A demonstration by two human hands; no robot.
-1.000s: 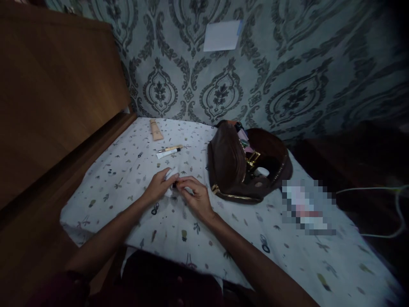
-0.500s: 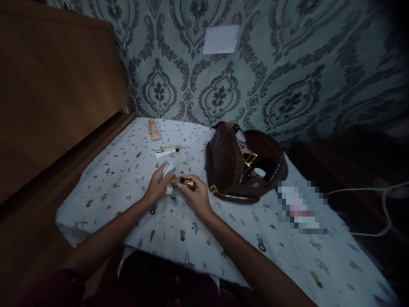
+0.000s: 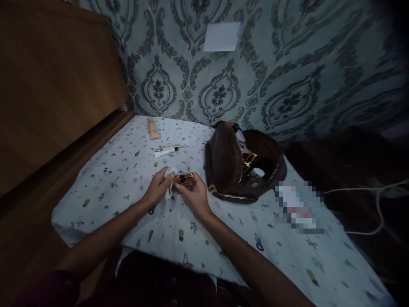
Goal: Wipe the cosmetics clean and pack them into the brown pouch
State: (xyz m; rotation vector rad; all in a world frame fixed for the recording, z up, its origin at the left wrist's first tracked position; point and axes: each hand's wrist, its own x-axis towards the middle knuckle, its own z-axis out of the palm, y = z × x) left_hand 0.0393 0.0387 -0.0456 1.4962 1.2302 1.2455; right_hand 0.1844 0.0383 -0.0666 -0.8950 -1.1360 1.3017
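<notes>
The left hand (image 3: 157, 186) had its grip closed on a white cloth (image 3: 168, 194). The right hand (image 3: 198, 198) held a shiny gold tube (image 3: 188, 176) in its grip. The tube was above the bench (image 3: 123, 170), left of the brown bag (image 3: 225, 164). One end was hard to see, because the cloth and left fingers hid it. The bag's deep inside was too dark. Little squares (image 3: 298, 207) covered something beside it. A dark red sleeve (image 3: 47, 285) was cut off below.

Glossy gold tube (image 3: 186, 177), matt white cloth (image 3: 170, 172)
Leather-like bag (image 3: 223, 162) at three o'clock — shiny metallic zip (image 3: 236, 198); smooth wooden cabinet (image 3: 60, 85) at ten.
</notes>
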